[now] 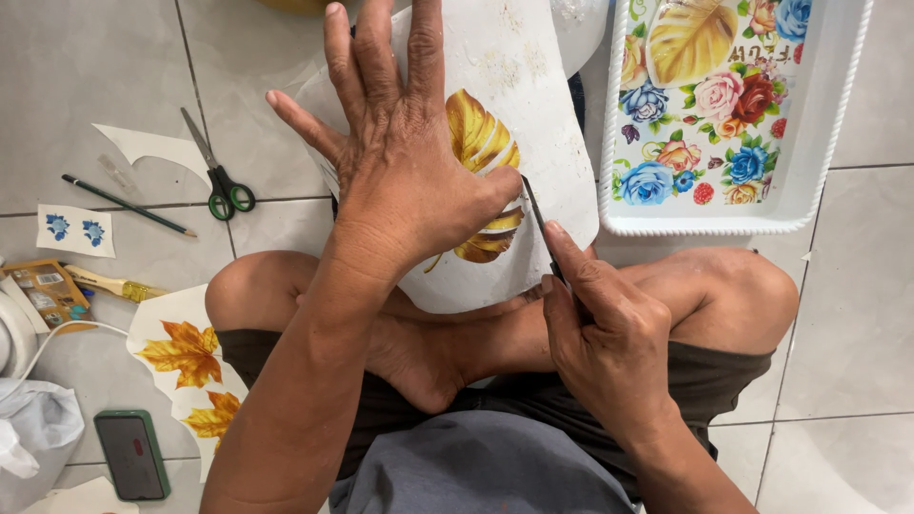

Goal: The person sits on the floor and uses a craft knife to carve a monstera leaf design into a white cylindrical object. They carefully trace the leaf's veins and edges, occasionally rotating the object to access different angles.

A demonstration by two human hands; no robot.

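A white curved panel (533, 143) with a golden leaf picture (481, 143) rests on the crossed legs of the seated person, above the tiled floor (76, 76). The left hand (405, 162) lies flat on the panel with fingers spread wide, so its grip is open and pressing down, the thumb close to the leaf. The right hand (605, 333) has its grip pressed together around a thin dark blade (535, 214), whose tip touches the panel just beside the leaf edge.

To the right, on the floor, stands a white tray (819, 143) printed with coloured roses. To the left lie green-handled scissors (219, 171), a dark pencil (129, 205), a small sheet with blue flowers (76, 230), and a cut white piece with orange maple leaves (186, 357). Near the lower left corner lies a green phone (133, 455)
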